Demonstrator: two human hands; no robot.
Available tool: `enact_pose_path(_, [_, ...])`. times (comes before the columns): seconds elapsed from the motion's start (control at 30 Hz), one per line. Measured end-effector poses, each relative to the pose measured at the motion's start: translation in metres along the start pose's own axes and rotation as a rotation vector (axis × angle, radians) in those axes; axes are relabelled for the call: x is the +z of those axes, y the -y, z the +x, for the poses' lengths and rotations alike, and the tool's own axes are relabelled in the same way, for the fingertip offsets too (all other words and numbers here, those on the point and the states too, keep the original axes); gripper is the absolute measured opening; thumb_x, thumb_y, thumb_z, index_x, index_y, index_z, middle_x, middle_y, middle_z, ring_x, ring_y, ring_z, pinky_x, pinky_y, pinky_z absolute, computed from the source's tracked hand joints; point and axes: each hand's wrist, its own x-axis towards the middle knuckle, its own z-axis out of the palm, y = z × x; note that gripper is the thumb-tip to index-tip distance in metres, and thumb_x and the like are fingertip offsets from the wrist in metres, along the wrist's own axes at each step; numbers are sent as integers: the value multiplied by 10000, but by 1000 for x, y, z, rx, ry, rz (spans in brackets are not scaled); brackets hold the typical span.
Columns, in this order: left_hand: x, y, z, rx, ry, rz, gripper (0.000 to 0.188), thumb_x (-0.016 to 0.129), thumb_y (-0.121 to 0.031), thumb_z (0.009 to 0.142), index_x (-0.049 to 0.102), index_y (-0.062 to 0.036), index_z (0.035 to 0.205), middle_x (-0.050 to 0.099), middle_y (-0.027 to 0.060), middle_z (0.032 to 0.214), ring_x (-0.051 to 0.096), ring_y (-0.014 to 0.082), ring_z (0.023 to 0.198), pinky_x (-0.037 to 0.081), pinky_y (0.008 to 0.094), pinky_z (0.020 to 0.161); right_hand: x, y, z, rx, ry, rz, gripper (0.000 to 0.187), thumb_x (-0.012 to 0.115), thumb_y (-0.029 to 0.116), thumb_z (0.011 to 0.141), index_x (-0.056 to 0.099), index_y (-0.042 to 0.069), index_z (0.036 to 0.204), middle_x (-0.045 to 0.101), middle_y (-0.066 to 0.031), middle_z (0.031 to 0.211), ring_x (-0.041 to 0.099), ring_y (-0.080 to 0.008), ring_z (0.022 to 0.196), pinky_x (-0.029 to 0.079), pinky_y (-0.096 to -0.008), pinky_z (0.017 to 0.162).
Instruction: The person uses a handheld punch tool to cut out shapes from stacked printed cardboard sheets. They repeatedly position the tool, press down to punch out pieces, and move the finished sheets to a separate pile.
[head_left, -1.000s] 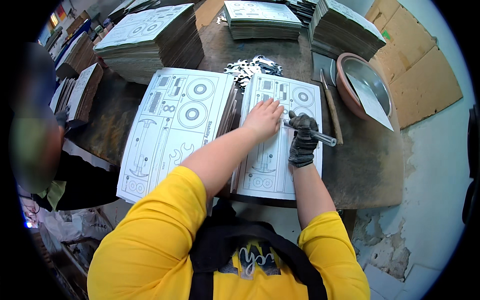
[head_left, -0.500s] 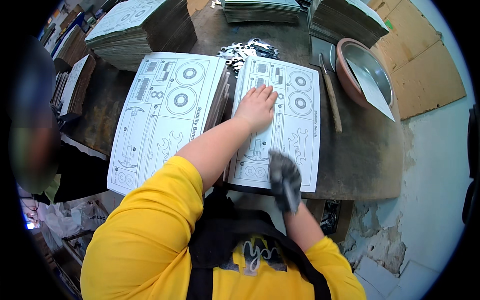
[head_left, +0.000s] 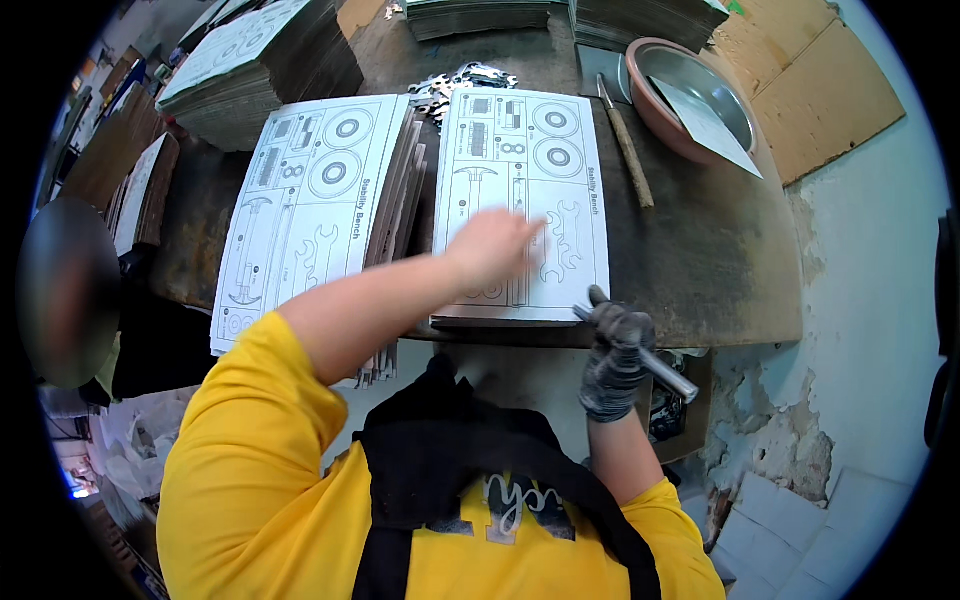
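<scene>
My bare left hand (head_left: 495,247) is over the right-hand stack of printed cardboard sheets (head_left: 590,290); motion blurs its fingers, so their grip and any contact cannot be made out. The top sheet shows line drawings of wrenches, a hammer and round plates. My right hand (head_left: 618,345), in a grey glove, is closed around a shiny metal rod (head_left: 674,379) just off the stack's near right corner. The rod juts out at both sides of the fist. To the left lies a second stack of matching printed sheets (head_left: 345,225), its edges uneven.
A heap of small wrench-shaped pieces (head_left: 430,92) lies behind the stacks. Right of them are a wooden-handled tool (head_left: 628,150) and a pinkish bowl (head_left: 640,95) with a sheet in it. A tall cardboard stack (head_left: 265,85) stands back left; a blurred person (head_left: 70,290) is at far left.
My left hand has slid nearer along the right stack. My right hand has moved right, off the stack's edge, and the rod now shows clearly. The whole view has shifted slightly.
</scene>
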Motion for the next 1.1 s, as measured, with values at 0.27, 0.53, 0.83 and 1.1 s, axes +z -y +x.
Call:
enact_pose_path(0.27, [22, -27, -62, 467, -137, 478, 459, 499, -102, 773, 436, -38, 1224, 553, 75, 835, 551, 216, 859, 324, 407, 976, -37, 17, 13, -127, -3, 47, 295, 513, 246, 858, 402, 101, 627, 348, -2, 497, 409, -141, 518, 422, -459, 872])
enact_pose_path(0.53, [41, -26, -60, 386, -423, 482, 445, 507, -130, 758, 471, -39, 1192, 543, 58, 744, 552, 223, 821, 325, 459, 970, -25, 26, 35, -206, 15, 83, 346, 487, 220, 867, 339, 110, 574, 297, 3, 474, 326, -109, 474, 411, -452, 884])
enact_pose_path(0.83, [-2, -45, -74, 364, -428, 413, 427, 492, -127, 770, 485, -44, 1189, 515, 64, 734, 552, 217, 765, 298, 482, 987, -32, 33, 43, -199, -37, 55, 332, 523, 251, 829, 366, 107, 574, 305, 5, 478, 344, -116, 477, 405, -454, 897])
enact_pose_path(1.1, [-78, 21, -173, 146, -892, 275, 433, 579, 66, 682, 558, -89, 1086, 553, 118, 972, 556, 269, 888, 480, 306, 763, -46, 29, 53, -231, -62, 111, 337, 553, 257, 821, 357, 103, 594, 313, -4, 496, 359, -129, 495, 405, -474, 903])
